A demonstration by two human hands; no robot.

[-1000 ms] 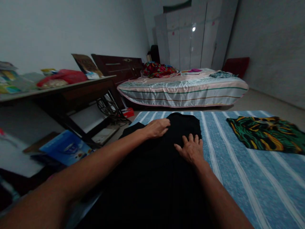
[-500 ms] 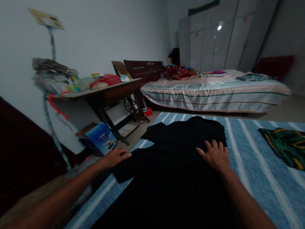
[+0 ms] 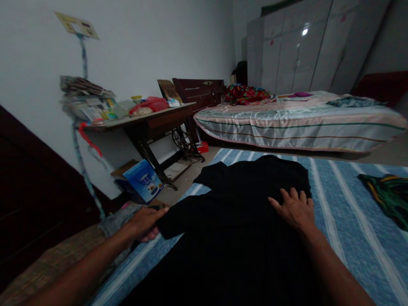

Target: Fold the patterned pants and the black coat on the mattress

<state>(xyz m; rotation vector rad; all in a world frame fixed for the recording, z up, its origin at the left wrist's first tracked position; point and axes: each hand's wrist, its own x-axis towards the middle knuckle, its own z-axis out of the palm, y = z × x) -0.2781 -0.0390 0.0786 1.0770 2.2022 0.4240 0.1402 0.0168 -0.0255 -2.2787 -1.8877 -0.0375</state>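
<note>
A black short-sleeved shirt (image 3: 236, 221) lies spread on a blue and white striped sheet (image 3: 333, 204). My left hand (image 3: 148, 223) is at the tip of the shirt's near sleeve, thumb on top and fingers curled at its edge, pinching the cloth. Flat on the right part of the shirt rests my right hand (image 3: 295, 208), palm down with fingers spread and holding nothing. The lower part of the shirt runs out of view toward me, and its folds are hard to make out in the dark cloth.
A green and yellow patterned cloth (image 3: 387, 195) lies on the sheet at right. Beyond it stands a bed (image 3: 287, 131). At left are a sewing-machine table (image 3: 149, 119) with papers and bags, a blue box (image 3: 143, 180) on the floor, and a dark door (image 3: 28, 204).
The view has swung slightly left. My left hand has shifted to the sleeve's tip, its fingers now curled at the edge. My right hand stays in place on the shirt.
</note>
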